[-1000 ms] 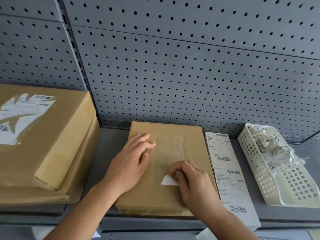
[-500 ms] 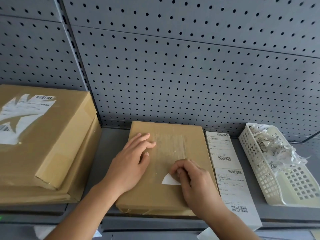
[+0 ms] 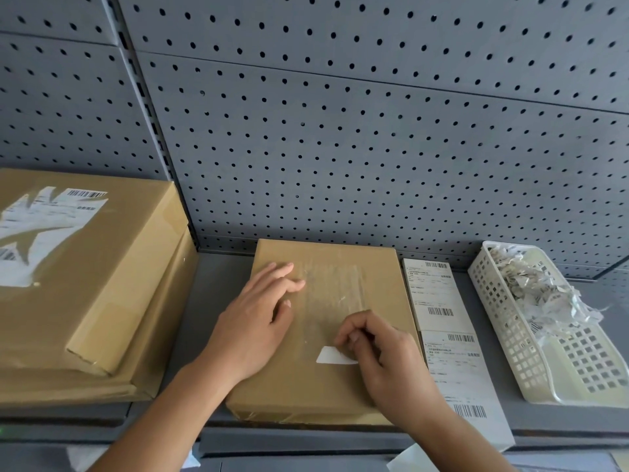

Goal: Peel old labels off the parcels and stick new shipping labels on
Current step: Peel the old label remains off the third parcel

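Parcel (image 3: 306, 379), lower centre of the frame, lying flat on the grey shelf (image 3: 218, 301): slim rectangular carton in matte brown kraft wrap with squared corners. Likely light and fairly stiff, and apt to slide unless held down. A dull, shiny patch of adhesive residue covers the middle of its top face.

Label remnant (image 3: 335, 356), lower middle of the parcel's top face: small white paper scrap, thin. It probably tears easily, so it is best taken at the end nearest the fingertips and drawn off low and slowly.

Left hand (image 3: 252, 328): fingers (image 3: 282, 277) straight and slightly spread, pressing flat on the parcel's left part.

Right hand (image 3: 384, 356): fingers (image 3: 354, 323) curled tight, tips pinching at the remnant's right end.

New shipping labels (image 3: 449, 335), just beside the parcel on its right: strip of white barcode labels, smooth and limp.

Basket (image 3: 510, 342), right edge of the frame: cream perforated plastic, holding crumpled peeled scraps (image 3: 531, 284).

Stacked parcels (image 3: 102, 301), left of the frame: larger brown cartons, the top one bearing a half-torn label (image 3: 41, 233).

Pegboard (image 3: 340, 148), upper frame: grey perforated metal
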`<state>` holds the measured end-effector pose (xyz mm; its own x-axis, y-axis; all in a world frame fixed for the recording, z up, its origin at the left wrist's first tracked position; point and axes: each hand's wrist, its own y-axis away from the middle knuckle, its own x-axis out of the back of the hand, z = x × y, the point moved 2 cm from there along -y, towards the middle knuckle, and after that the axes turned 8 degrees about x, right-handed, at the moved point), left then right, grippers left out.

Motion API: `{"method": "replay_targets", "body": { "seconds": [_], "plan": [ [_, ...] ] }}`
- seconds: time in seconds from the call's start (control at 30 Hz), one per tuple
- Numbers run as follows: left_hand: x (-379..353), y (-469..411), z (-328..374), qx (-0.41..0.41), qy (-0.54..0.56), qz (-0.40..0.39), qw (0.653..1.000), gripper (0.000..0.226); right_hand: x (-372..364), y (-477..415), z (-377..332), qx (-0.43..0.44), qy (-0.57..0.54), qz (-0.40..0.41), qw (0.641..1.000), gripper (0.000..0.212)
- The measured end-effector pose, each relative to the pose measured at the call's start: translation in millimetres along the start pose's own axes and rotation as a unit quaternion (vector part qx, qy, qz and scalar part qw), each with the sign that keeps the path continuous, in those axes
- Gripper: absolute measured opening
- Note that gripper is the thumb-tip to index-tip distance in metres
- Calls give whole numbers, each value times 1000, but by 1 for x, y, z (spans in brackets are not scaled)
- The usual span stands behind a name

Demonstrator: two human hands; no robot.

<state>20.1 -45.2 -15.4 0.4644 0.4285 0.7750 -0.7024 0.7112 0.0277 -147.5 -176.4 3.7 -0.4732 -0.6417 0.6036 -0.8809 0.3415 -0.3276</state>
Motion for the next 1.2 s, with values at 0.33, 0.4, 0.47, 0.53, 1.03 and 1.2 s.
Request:
{"method": "replay_targets", "body": {
  "seconds": [0.33, 0.4, 0.47, 0.53, 1.03, 1.2],
  "plan": [
    [-1, 0, 0, 2, -2, -2, 1000, 36, -1, 2, -1, 5, 1, -21, 1000, 21],
    [-1, 0, -2, 0, -1, -1, 1000, 36, -7, 2, -1, 26, 33, -40, 998, 19],
    [-1, 0, -2, -2, 0, 1, 1000, 35, -9, 1, 0, 51, 67, -49, 995, 15],
    [-1, 0, -2, 0, 2, 0, 1000, 35, -12, -1, 0, 79, 99, -49, 991, 11],
    [0, 0, -1, 6, -1, -8, 1000, 37, 11, 5, 7, -31, -116, 32, 992, 21],
    [-1, 0, -2, 3, 1, -6, 1000, 36, 20, 7, 16, -61, -160, 73, 983, 23]
  ]
}}
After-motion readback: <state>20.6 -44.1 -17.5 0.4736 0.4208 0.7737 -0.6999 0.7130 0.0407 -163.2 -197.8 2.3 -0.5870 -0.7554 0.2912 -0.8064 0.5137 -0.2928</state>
